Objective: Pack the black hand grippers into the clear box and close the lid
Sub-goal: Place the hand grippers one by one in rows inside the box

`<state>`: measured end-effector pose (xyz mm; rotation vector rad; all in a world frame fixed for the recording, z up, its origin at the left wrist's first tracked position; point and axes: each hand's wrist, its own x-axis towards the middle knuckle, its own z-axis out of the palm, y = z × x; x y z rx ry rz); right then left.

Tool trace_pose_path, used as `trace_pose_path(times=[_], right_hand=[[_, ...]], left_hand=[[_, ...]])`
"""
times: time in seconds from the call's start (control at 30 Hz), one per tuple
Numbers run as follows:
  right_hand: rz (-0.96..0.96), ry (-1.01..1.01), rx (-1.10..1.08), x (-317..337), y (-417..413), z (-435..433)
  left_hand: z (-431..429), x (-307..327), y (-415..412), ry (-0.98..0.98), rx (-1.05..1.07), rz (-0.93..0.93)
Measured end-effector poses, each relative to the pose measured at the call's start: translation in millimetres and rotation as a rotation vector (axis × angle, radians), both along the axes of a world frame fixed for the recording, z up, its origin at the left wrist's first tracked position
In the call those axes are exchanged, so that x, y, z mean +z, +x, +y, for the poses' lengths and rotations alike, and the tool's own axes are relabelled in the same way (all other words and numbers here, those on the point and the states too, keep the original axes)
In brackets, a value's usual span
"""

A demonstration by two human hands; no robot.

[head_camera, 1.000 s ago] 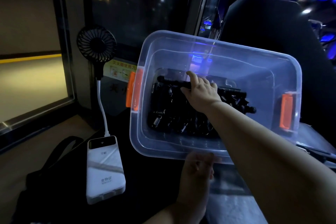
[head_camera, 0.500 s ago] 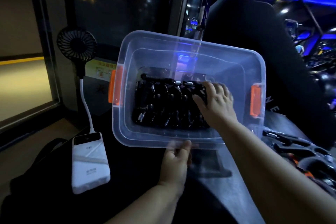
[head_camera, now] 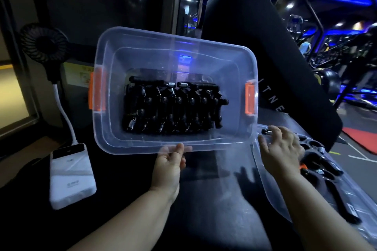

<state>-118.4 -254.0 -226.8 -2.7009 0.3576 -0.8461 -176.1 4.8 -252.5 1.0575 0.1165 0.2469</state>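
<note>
The clear box [head_camera: 142,146] with orange latches is tipped toward me, and my left hand [head_camera: 171,162] grips its near rim from below, thumb on the edge. Several black hand grippers [head_camera: 173,108] with steel springs lie packed side by side on its bottom. To the right lies the clear lid [head_camera: 271,189], with a few loose black hand grippers [head_camera: 326,171] on it. My right hand [head_camera: 282,146] is over the lid's far end, outside the box. Its fingers curl over the handle end of one gripper [head_camera: 267,131].
A white power bank [head_camera: 71,175] lies at the left with a black fan [head_camera: 46,44] plugged in on a white gooseneck. A black padded seat back [head_camera: 255,47] rises behind the box. Everything rests on a dark padded bench [head_camera: 214,210].
My right hand came out of the box and moved right and down onto the lid. The box stayed in my left hand, and the view swung to the right.
</note>
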Motion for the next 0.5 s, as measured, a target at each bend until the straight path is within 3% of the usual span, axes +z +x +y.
trace_pose_path(times=[0.23, 0.5], right_hand=[[0.498, -0.018, -0.301, -3, -12, -48], [0.671, 0.119, -0.432, -6, -39, -69]], left_hand=[[-2, -1, 1, -0.008, 0.007, -0.007], [-4, -3, 2, -0.007, 0.012, -0.013]])
